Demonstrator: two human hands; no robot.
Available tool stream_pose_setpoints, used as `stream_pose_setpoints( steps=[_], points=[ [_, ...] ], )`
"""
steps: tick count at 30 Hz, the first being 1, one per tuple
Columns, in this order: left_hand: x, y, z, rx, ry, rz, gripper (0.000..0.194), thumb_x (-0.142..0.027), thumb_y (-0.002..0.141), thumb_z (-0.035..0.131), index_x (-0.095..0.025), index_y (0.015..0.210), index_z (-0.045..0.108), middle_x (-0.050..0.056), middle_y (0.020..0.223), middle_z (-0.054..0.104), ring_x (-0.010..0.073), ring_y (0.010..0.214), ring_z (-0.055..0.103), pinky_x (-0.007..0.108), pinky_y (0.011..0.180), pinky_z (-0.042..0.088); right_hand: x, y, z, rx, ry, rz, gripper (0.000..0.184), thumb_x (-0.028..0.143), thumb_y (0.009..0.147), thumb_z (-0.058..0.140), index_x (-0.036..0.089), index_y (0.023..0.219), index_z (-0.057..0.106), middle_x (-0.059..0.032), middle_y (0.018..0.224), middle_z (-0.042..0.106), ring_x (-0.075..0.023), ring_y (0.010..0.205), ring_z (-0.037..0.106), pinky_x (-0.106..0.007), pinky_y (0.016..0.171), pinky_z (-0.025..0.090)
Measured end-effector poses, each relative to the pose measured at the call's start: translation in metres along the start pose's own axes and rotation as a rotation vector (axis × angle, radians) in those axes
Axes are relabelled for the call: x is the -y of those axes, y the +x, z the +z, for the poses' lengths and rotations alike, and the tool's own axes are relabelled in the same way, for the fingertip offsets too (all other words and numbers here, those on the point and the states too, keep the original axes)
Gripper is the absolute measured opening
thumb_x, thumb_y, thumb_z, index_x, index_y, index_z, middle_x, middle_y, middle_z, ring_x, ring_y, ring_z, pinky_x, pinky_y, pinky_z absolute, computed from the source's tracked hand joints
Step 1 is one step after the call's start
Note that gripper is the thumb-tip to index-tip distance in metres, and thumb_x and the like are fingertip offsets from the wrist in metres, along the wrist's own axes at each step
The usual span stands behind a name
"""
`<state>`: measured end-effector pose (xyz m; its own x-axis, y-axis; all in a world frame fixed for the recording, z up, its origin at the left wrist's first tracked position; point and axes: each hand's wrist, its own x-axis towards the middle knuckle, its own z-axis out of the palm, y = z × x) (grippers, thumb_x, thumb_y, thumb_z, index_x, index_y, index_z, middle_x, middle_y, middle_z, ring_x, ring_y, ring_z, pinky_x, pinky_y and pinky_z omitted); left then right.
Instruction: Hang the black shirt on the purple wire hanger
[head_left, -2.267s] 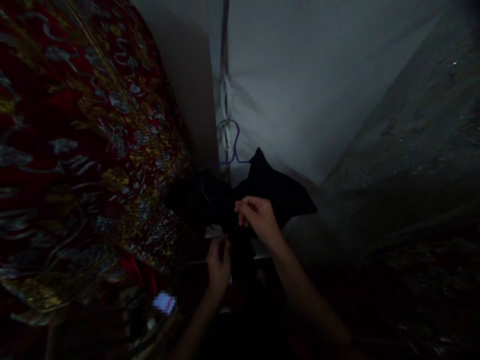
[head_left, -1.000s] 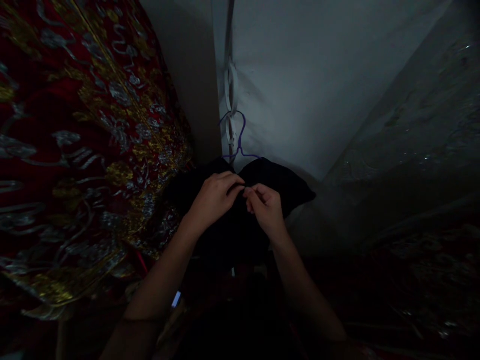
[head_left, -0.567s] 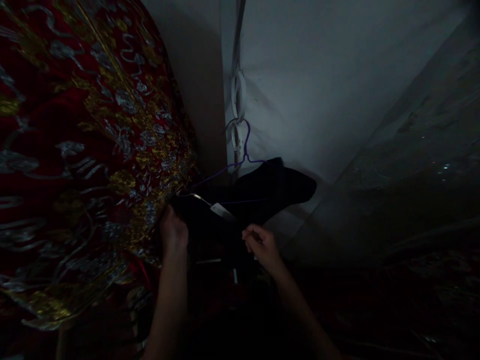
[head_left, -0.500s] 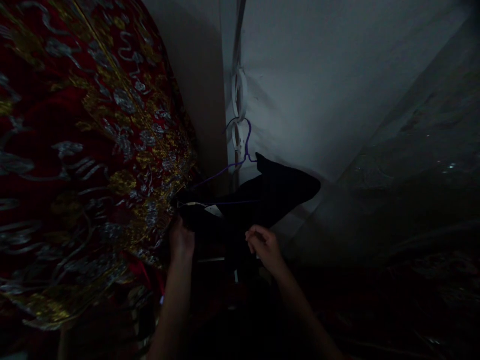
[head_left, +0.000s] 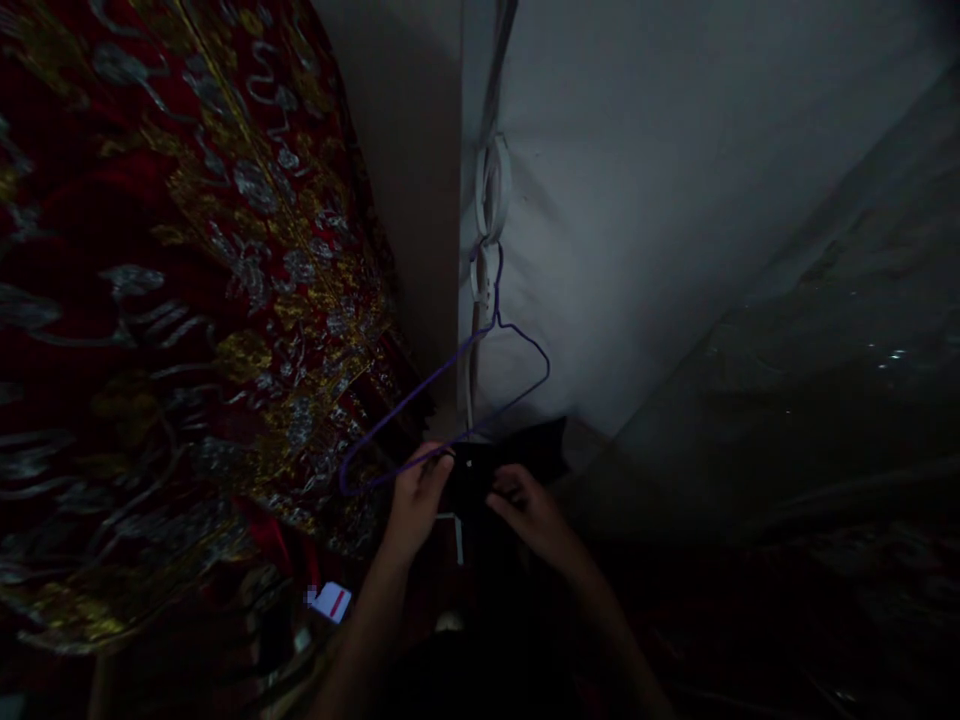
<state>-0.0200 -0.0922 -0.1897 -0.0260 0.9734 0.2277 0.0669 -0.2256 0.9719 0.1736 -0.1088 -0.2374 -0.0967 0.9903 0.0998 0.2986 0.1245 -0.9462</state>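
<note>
Cloth (head_left: pixel 471 488), black and hard to read in the gloom, was gathered between the two hands, below the purple hanger (head_left: pixel 427 383) and off its bare arms. The hanger hung by its hook where two white rings (head_left: pixel 504 185) met against the pale wall (head_left: pixel 637 200), so its weight probably rested there and both hands could be spared for the cloth. It sat tilted, one corner low toward the red embroidered fabric (head_left: pixel 187 380), perhaps because the left hand (head_left: pixel 414 505) was so close to its bottom bar; whether they touched could not be told. That hand's thumb and fingers were pinched together on the cloth's edge, which seemed to keep it from dropping. At the other side, the right hand (head_left: pixel 534 507) had curled fingers and a thumb near them, but it was too dark to tell whether that grip had caught any cloth
</note>
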Motion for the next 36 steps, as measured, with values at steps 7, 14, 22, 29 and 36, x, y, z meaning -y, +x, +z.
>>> stream_pose_setpoints(
  steps=[7,14,22,29,36],
  points=[
    [-0.009,-0.017,0.023,0.145,0.088,0.202,0.018,-0.035,0.093,0.058,-0.022,0.1,0.068,0.008,0.109,0.064,0.0227,0.109,0.06,0.034,0.099,0.044,0.029,-0.004,0.021,0.176,0.13,-0.069,0.024,0.027,0.088,0.05,0.018,0.098,0.07,-0.0046,0.088,0.072,-0.0221,0.081,0.066,-0.035,0.077,0.054],
    [0.01,-0.034,-0.036,0.719,0.262,-0.117,0.027,-0.043,0.089,0.062,-0.024,0.105,0.074,0.003,0.096,0.075,0.0257,0.09,0.068,0.033,0.085,0.051,0.078,0.037,-0.031,0.018,0.079,-0.296,0.031,0.018,0.078,0.056,0.023,0.103,0.074,-0.0033,0.102,0.074,-0.0219,0.097,0.067,-0.033,0.089,0.05],
    [-0.019,-0.009,-0.098,0.287,0.622,0.059,0.025,-0.037,0.085,0.067,-0.026,0.063,0.067,0.003,0.059,0.063,0.0202,0.056,0.058,0.028,0.064,0.041,0.053,0.095,-0.066,-0.255,-0.209,-0.196,0.041,0.053,0.086,0.059,0.016,0.076,0.071,-0.0037,0.068,0.068,-0.0192,0.064,0.059,-0.027,0.057,0.043],
    [-0.069,0.025,-0.113,0.322,0.823,0.254,0.032,-0.035,0.094,0.053,-0.024,0.066,0.064,0.005,0.073,0.066,0.0212,0.065,0.059,0.031,0.07,0.043,0.065,0.075,-0.089,-0.236,-0.284,-0.218,0.042,0.054,0.085,0.061,0.015,0.075,0.072,-0.0019,0.063,0.065,-0.017,0.057,0.056,-0.025,0.051,0.038],
    [-0.079,0.06,-0.094,0.177,0.699,0.371,0.027,-0.04,0.091,0.058,-0.022,0.074,0.068,0.012,0.114,0.071,0.0287,0.11,0.065,0.042,0.102,0.045,0.072,0.057,-0.086,-0.252,-0.271,-0.225,0.037,0.051,0.086,0.061,0.017,0.077,0.073,-0.0037,0.068,0.07,-0.0195,0.062,0.061,-0.026,0.053,0.042]
  ],
)
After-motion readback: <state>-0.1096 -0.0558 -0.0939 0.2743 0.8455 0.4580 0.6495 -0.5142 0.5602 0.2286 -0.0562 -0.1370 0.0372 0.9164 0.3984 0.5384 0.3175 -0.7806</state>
